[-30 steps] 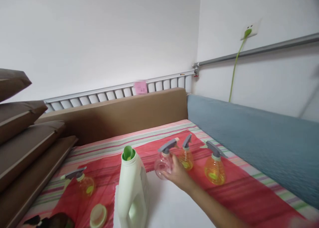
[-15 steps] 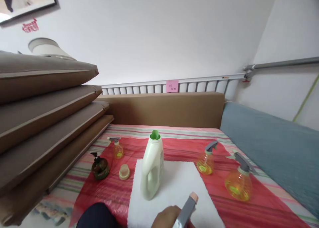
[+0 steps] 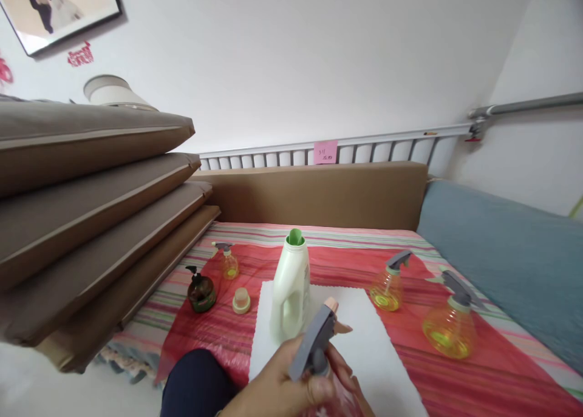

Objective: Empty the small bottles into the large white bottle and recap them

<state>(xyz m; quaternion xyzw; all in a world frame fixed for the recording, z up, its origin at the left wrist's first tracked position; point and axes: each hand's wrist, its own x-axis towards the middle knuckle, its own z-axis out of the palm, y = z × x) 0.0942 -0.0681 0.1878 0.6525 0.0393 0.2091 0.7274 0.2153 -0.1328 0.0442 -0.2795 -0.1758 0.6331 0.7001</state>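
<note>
A spray bottle [image 3: 315, 338] with a grey trigger head, a pinkish nozzle and a clear body is held low in front of me, its head tilted up. My left hand [image 3: 277, 383] is closed around its neck, thumb across the front. At the bottom edge, a small part of my right hand [image 3: 362, 400] shows against the right side of the bottle body; most of that hand is out of sight. Just behind stands a pale green jug [image 3: 289, 289] with a green spout and an uncapped top, on a white cloth [image 3: 359, 332].
To the left are a cap [image 3: 241, 300], a dark pump bottle [image 3: 201, 291] and a small spray bottle [image 3: 230, 265]. Two spray bottles of yellow liquid [image 3: 386, 288] stand at right. Stacked cushions [image 3: 104, 223] rise at left. A dark-clothed knee [image 3: 194, 383] is below.
The spray bottle has risen further into view, with more of my left hand showing around its neck. Part of my right hand has appeared. The view has shifted, so the scene sits further right.
</note>
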